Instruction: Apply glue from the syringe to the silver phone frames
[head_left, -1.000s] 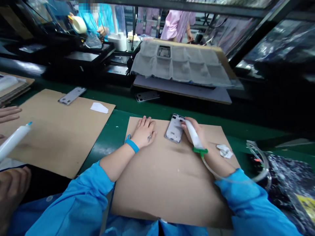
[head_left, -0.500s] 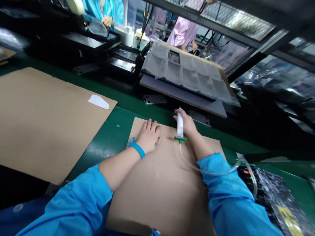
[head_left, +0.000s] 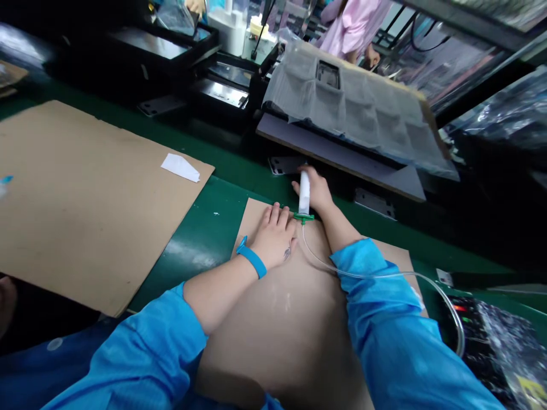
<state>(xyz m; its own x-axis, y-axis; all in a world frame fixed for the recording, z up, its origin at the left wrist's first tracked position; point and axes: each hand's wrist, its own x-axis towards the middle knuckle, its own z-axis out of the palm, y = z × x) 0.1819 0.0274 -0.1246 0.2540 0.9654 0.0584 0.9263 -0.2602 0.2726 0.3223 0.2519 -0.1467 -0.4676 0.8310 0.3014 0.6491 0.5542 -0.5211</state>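
Observation:
My left hand (head_left: 273, 236) lies flat, palm down, on a brown cardboard sheet (head_left: 252, 341), its fingers stretched toward the far edge. A blue band circles that wrist. My right hand (head_left: 317, 191) is wrapped round a white dispensing syringe (head_left: 304, 193), just beyond my left fingertips. The syringe has a green adapter (head_left: 304, 216) on its near end, and a clear tube (head_left: 363, 275) runs from there over my right sleeve. Its far tip is hard to see beside a flat grey plate with small holes (head_left: 282, 165). Fingers partly hide that plate's right end.
A dark controller box with red lights (head_left: 482, 324) stands at the right. Another cardboard sheet (head_left: 85, 188) with a white paper scrap (head_left: 180, 167) lies left. Beyond are another plate (head_left: 375, 203) and a tilted tray under translucent film (head_left: 359, 108). Co-workers stand behind.
My right hand has moved left and away from me with the syringe, closer to my left hand and the grey plate. My left hand stays flat on the cardboard. The view has shifted.

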